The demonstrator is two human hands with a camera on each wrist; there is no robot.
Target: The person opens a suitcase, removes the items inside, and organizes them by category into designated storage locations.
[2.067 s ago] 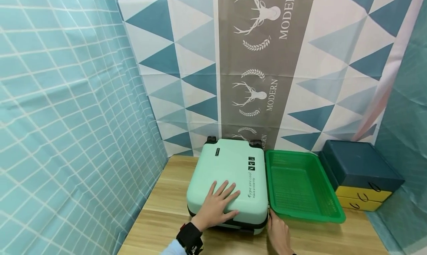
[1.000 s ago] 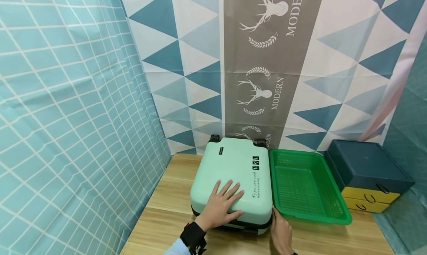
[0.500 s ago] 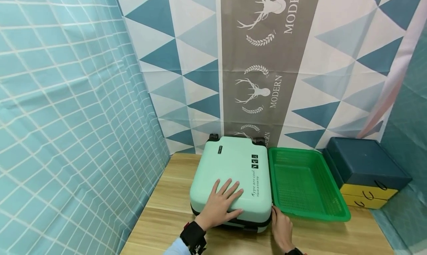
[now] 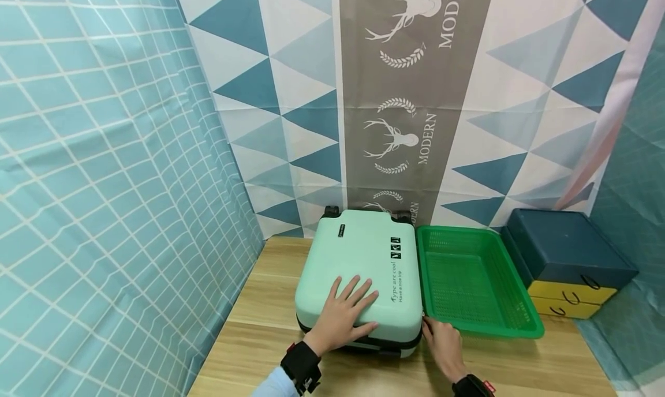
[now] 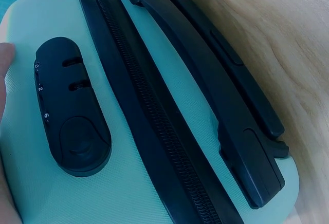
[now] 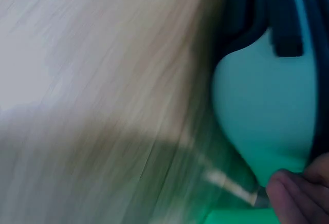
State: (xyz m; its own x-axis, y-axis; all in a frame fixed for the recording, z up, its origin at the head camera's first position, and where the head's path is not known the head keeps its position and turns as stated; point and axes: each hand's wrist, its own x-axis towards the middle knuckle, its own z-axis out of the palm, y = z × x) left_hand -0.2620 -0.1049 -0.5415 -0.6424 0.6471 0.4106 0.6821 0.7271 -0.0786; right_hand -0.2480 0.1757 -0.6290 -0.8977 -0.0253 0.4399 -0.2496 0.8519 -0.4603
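Resting the left hand (image 4: pixel 340 321), spread, on the mint suitcase (image 4: pixel 358 250), flat on the tabletop (image 4: pixel 270 287), and apparently pinching its near-corner zip pull (image 4: pixel 423 314) in the right hand (image 4: pixel 445 345) (just swung outward), probably re-angling with little travel gained.

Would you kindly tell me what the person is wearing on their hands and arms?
The left hand and right hand are both bare. The left wristband is black and bulky with a small red patch; the right wristband is also black, with a red tag. A light blue sleeve shows beyond the left wristband; none is visible on the right.
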